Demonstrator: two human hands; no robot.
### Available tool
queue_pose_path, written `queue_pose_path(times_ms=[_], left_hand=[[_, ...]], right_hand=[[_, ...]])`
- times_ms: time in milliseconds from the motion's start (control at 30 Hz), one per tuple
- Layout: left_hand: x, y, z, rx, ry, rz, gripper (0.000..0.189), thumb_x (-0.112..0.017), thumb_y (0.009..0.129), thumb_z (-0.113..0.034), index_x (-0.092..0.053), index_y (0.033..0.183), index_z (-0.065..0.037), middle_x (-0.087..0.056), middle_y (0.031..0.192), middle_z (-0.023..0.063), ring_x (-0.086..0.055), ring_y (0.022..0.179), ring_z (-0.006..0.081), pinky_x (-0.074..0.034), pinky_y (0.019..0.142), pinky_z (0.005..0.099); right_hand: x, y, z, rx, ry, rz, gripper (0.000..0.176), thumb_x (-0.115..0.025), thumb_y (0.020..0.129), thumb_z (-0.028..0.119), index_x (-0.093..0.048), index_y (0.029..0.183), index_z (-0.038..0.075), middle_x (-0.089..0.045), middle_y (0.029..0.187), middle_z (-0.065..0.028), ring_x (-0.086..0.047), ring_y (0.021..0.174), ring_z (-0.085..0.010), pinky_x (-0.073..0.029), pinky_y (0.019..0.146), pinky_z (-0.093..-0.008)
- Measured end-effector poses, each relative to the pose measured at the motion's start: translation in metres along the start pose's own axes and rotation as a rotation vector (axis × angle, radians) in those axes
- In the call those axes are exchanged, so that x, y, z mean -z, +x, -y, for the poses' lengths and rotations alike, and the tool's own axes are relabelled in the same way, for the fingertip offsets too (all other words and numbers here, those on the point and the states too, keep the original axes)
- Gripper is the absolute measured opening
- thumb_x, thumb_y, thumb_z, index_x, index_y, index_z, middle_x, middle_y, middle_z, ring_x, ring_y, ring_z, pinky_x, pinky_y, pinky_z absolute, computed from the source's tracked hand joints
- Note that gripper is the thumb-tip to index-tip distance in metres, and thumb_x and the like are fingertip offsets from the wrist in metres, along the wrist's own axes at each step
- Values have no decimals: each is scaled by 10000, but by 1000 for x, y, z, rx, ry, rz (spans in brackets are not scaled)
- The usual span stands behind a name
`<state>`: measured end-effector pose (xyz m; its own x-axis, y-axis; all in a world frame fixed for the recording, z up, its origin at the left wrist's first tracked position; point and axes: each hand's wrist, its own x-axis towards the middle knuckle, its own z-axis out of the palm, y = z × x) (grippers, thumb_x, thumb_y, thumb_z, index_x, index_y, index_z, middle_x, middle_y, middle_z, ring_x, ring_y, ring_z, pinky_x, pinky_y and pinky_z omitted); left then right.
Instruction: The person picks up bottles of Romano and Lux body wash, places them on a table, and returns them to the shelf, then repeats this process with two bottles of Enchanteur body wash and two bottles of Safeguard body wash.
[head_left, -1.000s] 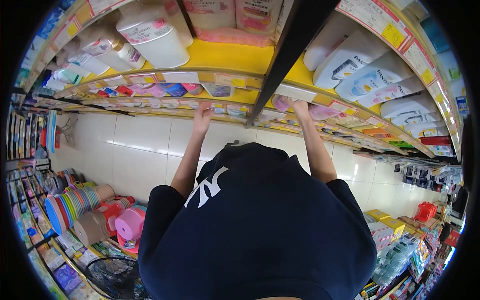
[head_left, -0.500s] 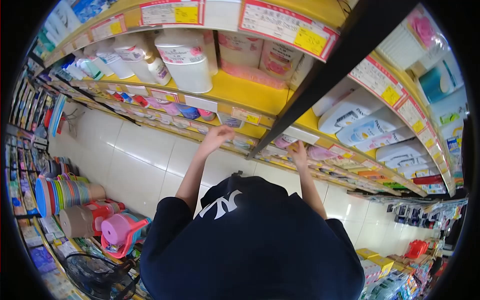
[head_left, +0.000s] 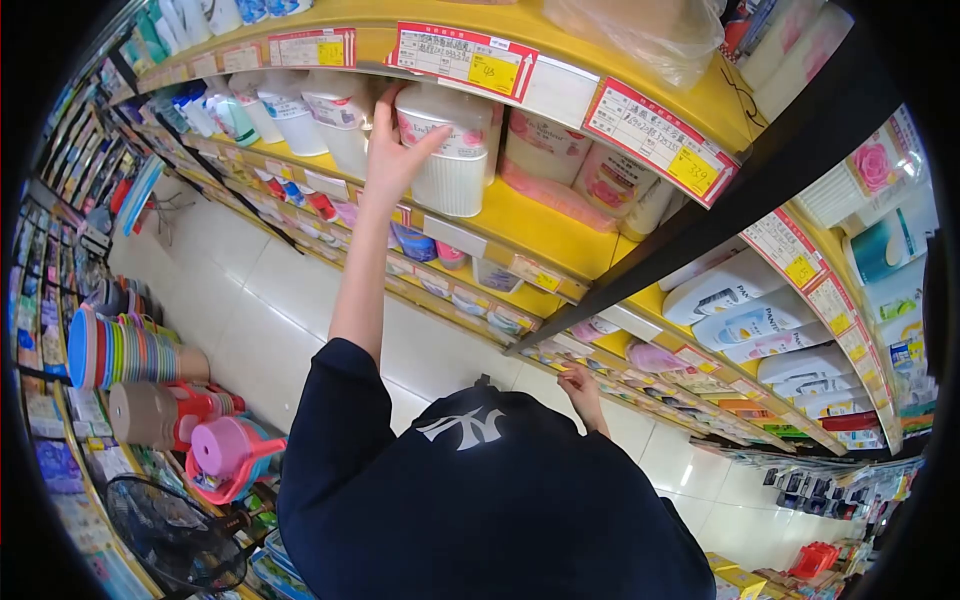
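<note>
My left hand (head_left: 397, 150) reaches up to the shelf and grips a white ribbed bottle (head_left: 448, 180) with a pink floral label. Its thumb lies across the label, and the fingers go round the bottle's left side, partly hidden behind it. The bottle stands on the yellow shelf (head_left: 545, 235), with similar white bottles (head_left: 340, 118) to its left. Lower down, near the lower shelf edge, my right hand (head_left: 582, 395) has its fingers curled in. I see nothing held in it.
A black post (head_left: 690, 215) slants between two shelf bays. Price tags (head_left: 468, 62) line the shelf edge above. White bottles (head_left: 755, 308) fill the right bay. Stacked colourful basins (head_left: 120, 350), a pink bucket (head_left: 222, 447) and a black fan (head_left: 175, 530) stand at the left, beside the tiled floor (head_left: 270, 300).
My left hand has gone up from in front of the lower shelf to the white bottle and taken hold of it. My right hand has dropped lower. The whole view has shifted.
</note>
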<state>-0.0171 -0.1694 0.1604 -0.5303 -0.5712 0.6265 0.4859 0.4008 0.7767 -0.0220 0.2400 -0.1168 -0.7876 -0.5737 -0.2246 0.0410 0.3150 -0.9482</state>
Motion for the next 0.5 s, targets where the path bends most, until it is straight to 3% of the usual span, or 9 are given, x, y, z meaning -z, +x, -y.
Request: queue_pose_path(times_ms=[33, 133, 500], left_hand=[[0, 3, 1, 79, -100, 80, 710, -682, 624, -33, -262, 1196, -13, -396, 1136, 125, -422, 1038, 191, -377, 863, 319], [5, 8, 3, 78, -182, 148, 733, -686, 608, -17, -255, 1201, -13, -386, 1135, 132, -412, 1045, 189, -376, 863, 300], [11, 11, 13, -17, -292, 191, 662, -684, 602, -25, -294, 1137, -25, -405, 1071, 107, -419, 1006, 182, -354, 867, 295]], right_hand=[[-7, 3, 2, 6, 45, 20, 285, -579, 739, 53, -493, 1009, 37, -553, 763, -12, -524, 678, -74, -424, 617, -198], [-20, 4, 26, 5, 46, 81, 280, -558, 752, 19, -477, 1019, 39, -560, 800, -30, -536, 780, -98, -425, 720, -221], [-53, 19, 97, 82, 200, 118, 248, -544, 764, 38, -487, 1006, 33, -553, 848, -24, -522, 807, -82, -408, 712, -203]])
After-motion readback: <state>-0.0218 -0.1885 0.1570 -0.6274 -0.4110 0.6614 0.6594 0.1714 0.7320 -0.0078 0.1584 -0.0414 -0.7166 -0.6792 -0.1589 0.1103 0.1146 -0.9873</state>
